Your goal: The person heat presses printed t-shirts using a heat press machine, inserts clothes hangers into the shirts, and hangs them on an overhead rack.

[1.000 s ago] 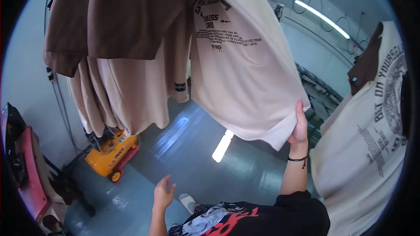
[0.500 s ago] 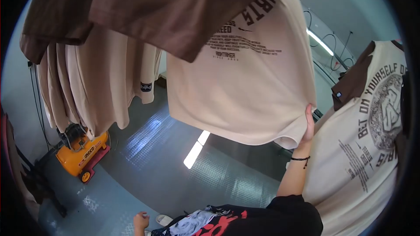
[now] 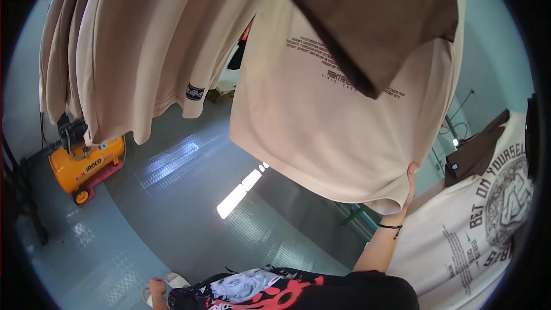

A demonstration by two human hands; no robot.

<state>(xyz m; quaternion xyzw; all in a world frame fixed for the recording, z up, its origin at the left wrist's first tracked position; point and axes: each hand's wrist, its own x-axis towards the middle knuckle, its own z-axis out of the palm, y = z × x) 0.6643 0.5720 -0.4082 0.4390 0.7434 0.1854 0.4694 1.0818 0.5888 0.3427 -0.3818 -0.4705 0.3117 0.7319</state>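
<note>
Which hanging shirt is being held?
The middle beige shirt, its lower corner in the right hand; the shirts at left and the round-print shirt at right aren't held.

Middle shirt (image 3: 338,132): between hanging shirts (image 3: 132,51), left, and outer shirt (image 3: 476,224), right. Right hand (image 3: 410,188): at middle shirt's lower right corner. Compressor (image 3: 86,166): on floor (image 3: 178,212), left.

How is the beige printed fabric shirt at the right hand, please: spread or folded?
Mostly spread: the beige printed fabric shirt hangs as a broad panel, its lower corner curled beside the right hand.
</note>
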